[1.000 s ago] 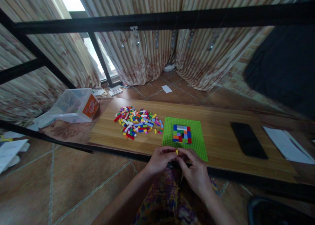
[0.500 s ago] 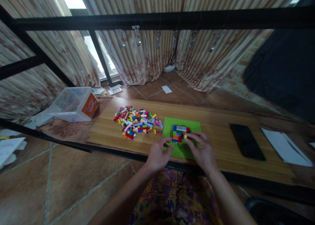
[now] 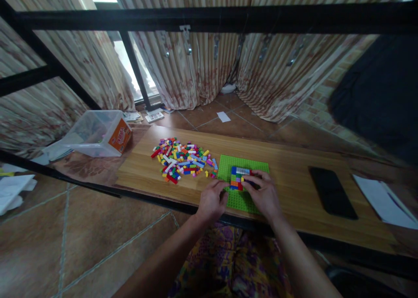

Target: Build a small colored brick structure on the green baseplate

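At frame centre, the right hand (image 3: 265, 195) is pressing fingertips together onto the multicoloured plastic brick block (image 3: 241, 178). The left hand (image 3: 212, 199), fingers loosely curled, is steadying the green studded baseplate (image 3: 241, 201) on the wooden counter (image 3: 294, 189).

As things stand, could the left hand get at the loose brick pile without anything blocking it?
Probably yes. The left hand rests at the green baseplate's near-left edge, and the brick pile lies just to its left on bare wooden board, with nothing between them.

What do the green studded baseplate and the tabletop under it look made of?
Green studded baseplate: likely moulded plastic, matte, uniform bright green with a fine stud grid. Light brown tabletop: wood or wood-look laminate, smooth with a low sheen; lengthwise grain streaks show, but solid or veneer cannot be told.
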Demonstrator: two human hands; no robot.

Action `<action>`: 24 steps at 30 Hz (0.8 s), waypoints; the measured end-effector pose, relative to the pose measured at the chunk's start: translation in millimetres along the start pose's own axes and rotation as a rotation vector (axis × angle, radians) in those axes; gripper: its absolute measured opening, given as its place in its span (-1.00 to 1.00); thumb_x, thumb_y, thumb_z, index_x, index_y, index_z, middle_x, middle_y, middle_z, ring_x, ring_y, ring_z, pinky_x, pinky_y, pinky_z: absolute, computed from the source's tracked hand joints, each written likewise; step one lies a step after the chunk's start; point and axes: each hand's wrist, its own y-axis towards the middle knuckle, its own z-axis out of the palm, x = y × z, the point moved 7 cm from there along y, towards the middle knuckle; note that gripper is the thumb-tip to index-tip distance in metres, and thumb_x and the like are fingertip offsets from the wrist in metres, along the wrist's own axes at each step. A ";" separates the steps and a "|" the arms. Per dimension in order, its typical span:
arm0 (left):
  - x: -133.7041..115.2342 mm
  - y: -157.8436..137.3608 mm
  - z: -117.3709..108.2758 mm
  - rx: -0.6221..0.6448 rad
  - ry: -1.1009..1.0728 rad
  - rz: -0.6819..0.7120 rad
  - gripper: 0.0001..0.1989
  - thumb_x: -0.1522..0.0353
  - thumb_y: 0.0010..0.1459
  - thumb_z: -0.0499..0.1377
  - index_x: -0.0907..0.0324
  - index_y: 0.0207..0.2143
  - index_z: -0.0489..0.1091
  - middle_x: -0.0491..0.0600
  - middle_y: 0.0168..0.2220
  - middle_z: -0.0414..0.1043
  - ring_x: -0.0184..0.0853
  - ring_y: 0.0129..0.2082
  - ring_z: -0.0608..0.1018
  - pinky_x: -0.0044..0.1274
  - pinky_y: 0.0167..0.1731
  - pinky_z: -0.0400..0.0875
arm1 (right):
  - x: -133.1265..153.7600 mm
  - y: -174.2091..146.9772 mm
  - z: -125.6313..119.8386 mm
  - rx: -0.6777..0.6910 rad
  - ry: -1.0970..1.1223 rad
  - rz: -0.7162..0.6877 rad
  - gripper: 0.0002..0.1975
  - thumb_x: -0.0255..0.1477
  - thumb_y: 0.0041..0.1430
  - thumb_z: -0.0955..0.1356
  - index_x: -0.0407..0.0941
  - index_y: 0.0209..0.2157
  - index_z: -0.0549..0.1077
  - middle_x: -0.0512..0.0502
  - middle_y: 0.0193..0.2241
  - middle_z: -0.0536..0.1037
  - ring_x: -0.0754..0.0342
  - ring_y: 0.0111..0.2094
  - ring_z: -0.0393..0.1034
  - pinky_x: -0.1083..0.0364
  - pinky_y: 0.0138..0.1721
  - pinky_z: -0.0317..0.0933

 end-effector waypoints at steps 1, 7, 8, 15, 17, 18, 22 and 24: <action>-0.5 -0.1 -0.1 -0.004 0.007 0.002 -0.74 0.47 0.12 0.11 0.14 -0.13 0.43 0.02 -0.13 0.44 -0.26 -0.12 0.50 -0.42 -0.07 0.43 | -0.5 0.8 0.4 0.009 -0.002 0.005 -0.73 -0.15 0.06 0.38 -0.02 -0.32 0.61 -0.16 -0.10 0.41 -0.06 -0.09 0.33 -0.10 0.01 0.21; -1.3 -1.3 -0.1 -0.021 0.023 0.007 -0.75 0.45 0.13 0.11 0.14 -0.13 0.44 0.03 -0.10 0.44 -0.25 -0.08 0.49 -0.39 -0.02 0.41 | -1.3 2.1 1.0 0.019 0.005 0.055 -0.73 -0.16 0.03 0.40 -0.03 -0.32 0.62 -0.15 -0.09 0.40 -0.06 -0.07 0.33 -0.10 0.03 0.20; -1.3 -1.4 0.1 -0.022 0.020 0.008 -0.76 0.46 0.13 0.11 0.15 -0.13 0.44 0.04 -0.10 0.44 -0.25 -0.07 0.49 -0.39 -0.01 0.41 | -1.2 2.0 1.0 0.016 0.006 0.062 -0.73 -0.15 0.03 0.40 -0.02 -0.33 0.62 -0.15 -0.08 0.40 -0.06 -0.06 0.33 -0.09 0.04 0.20; -0.3 -2.2 0.2 -0.021 0.011 0.009 -0.76 0.46 0.14 0.10 0.14 -0.14 0.44 0.03 -0.09 0.44 -0.26 -0.06 0.48 -0.38 0.01 0.40 | -4.6 1.9 2.2 -0.015 0.025 0.095 -0.70 -0.11 0.01 0.39 -0.02 -0.35 0.62 -0.14 -0.08 0.40 -0.05 -0.05 0.34 -0.10 0.04 0.19; -0.8 -2.5 -0.1 -0.013 0.009 0.002 -0.75 0.46 0.15 0.09 0.14 -0.12 0.43 0.03 -0.09 0.43 -0.27 -0.05 0.48 -0.39 0.02 0.39 | -5.8 1.5 2.4 -0.023 0.036 0.097 -0.70 -0.12 0.01 0.40 -0.03 -0.36 0.62 -0.15 -0.07 0.40 -0.05 -0.06 0.34 -0.10 0.05 0.19; -1.6 -2.3 -0.5 -0.011 0.014 -0.006 -0.73 0.46 0.14 0.09 0.14 -0.11 0.43 0.03 -0.08 0.42 -0.27 -0.05 0.47 -0.39 0.02 0.39 | -6.3 1.1 2.3 -0.030 0.041 0.097 -0.71 -0.13 0.01 0.40 -0.03 -0.36 0.62 -0.15 -0.07 0.40 -0.05 -0.06 0.34 -0.10 0.05 0.19; -15.0 2.1 0.8 0.001 0.121 0.011 -0.62 0.42 0.14 0.11 0.09 0.04 0.35 0.06 0.02 0.33 -0.21 0.02 0.41 -0.31 0.06 0.34 | -7.4 -0.7 3.0 -0.039 0.067 0.083 -0.73 -0.15 0.02 0.40 -0.02 -0.35 0.61 -0.14 -0.07 0.41 -0.04 -0.05 0.34 -0.10 0.04 0.20; -25.1 6.6 4.8 0.019 0.211 0.038 -0.60 0.39 0.16 0.11 0.06 0.08 0.33 0.07 0.07 0.27 -0.15 0.04 0.37 -0.23 0.08 0.29 | -8.2 -1.4 3.0 -0.053 0.080 0.081 -0.73 -0.15 0.02 0.40 -0.03 -0.34 0.61 -0.14 -0.07 0.41 -0.03 -0.05 0.34 -0.10 0.04 0.20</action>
